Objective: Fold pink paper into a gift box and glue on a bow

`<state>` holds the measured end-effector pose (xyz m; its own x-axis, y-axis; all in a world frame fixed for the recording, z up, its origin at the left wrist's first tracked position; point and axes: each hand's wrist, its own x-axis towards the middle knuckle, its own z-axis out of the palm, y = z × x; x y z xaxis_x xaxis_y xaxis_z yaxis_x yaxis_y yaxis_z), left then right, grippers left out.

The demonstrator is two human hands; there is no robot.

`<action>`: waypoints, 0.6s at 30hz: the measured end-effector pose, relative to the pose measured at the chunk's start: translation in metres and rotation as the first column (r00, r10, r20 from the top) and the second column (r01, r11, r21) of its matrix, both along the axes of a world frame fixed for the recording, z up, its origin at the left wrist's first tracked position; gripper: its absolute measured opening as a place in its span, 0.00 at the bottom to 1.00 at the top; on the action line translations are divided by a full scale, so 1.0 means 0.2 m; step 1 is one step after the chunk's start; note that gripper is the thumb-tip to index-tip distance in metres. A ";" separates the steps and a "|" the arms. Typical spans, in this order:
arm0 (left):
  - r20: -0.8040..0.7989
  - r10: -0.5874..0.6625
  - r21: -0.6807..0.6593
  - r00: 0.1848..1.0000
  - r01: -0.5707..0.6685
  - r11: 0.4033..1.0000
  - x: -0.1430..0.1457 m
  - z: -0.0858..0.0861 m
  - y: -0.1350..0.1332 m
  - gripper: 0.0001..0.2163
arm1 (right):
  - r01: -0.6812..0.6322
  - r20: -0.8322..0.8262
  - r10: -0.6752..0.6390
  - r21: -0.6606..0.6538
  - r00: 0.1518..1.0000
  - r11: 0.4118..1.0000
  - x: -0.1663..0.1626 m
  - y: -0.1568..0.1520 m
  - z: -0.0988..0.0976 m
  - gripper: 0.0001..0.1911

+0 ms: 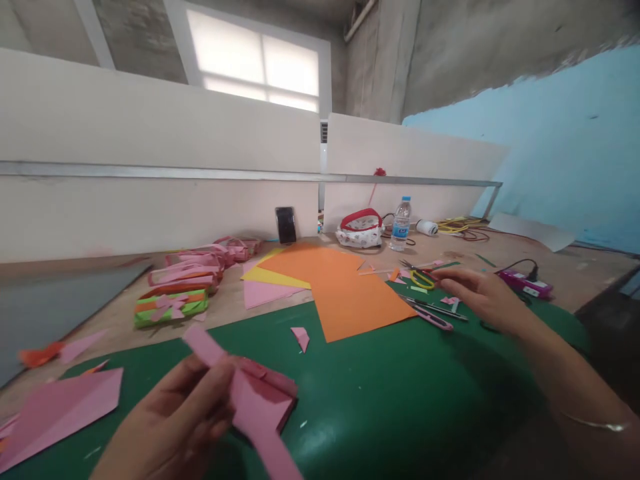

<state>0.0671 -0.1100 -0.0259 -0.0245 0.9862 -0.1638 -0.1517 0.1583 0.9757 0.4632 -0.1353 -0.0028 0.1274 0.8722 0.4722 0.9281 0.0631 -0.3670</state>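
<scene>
My left hand [175,420] is low in the picture, fingers pinched on a folded pink paper piece [255,397] with a long strip running through it. My right hand [483,293] reaches out over the green mat [400,393] at the right, fingers stretched and apart, holding nothing. It hovers just beside the yellow-handled scissors [423,277], a pink utility knife [435,320] and a dark pen-like tool [440,308].
Orange [345,287], yellow and pink paper sheets lie at the centre. Finished paper baskets [173,303] are stacked at the left. A phone [286,225], a pouch [359,230], a water bottle [401,225] and cables stand by the white partition. Pink scraps lie on the mat.
</scene>
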 end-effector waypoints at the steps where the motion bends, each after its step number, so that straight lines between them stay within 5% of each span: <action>1: 0.067 -0.044 -0.057 0.997 0.048 0.997 0.04 0.04 -0.01 0.17 | -0.189 -0.286 0.162 -0.069 0.944 0.980 -0.16 -0.01 0.01 0.18; 2: 0.100 -0.124 -0.070 0.987 0.132 0.989 0.09 0.07 -0.03 0.16 | -0.395 -0.542 0.278 -0.110 0.793 0.912 -0.32 -0.03 0.02 0.20; 4: 0.079 -0.215 0.011 0.973 0.214 0.977 0.18 0.12 -0.06 0.14 | -0.732 -0.861 0.318 -0.087 0.396 0.676 -0.62 -0.04 0.02 0.24; 6: 0.005 -0.311 0.097 0.951 0.309 0.946 0.24 0.16 -0.09 0.11 | -0.878 -0.988 0.145 0.022 0.054 0.477 -0.83 -0.03 -0.01 0.29; 8: -0.110 -0.355 0.166 0.928 0.369 0.914 0.27 0.18 -0.10 0.11 | -0.906 -0.994 0.028 0.112 -0.110 0.408 -0.94 0.00 -0.04 0.29; 13: -0.490 -0.324 0.201 0.810 0.466 0.862 0.13 0.19 0.00 0.17 | -0.896 -0.988 -0.013 0.137 -0.157 0.422 -0.91 0.02 -0.03 0.16; 17: -0.914 -0.048 0.240 0.403 0.632 0.737 -0.04 0.19 0.20 0.18 | -0.846 -0.990 0.138 0.071 0.004 0.529 -0.79 0.00 0.05 0.11; 18: -0.929 -0.061 0.210 0.364 0.658 0.723 -0.06 0.18 0.25 0.17 | -0.824 -0.977 0.197 0.042 0.085 0.565 -0.77 -0.01 0.07 0.09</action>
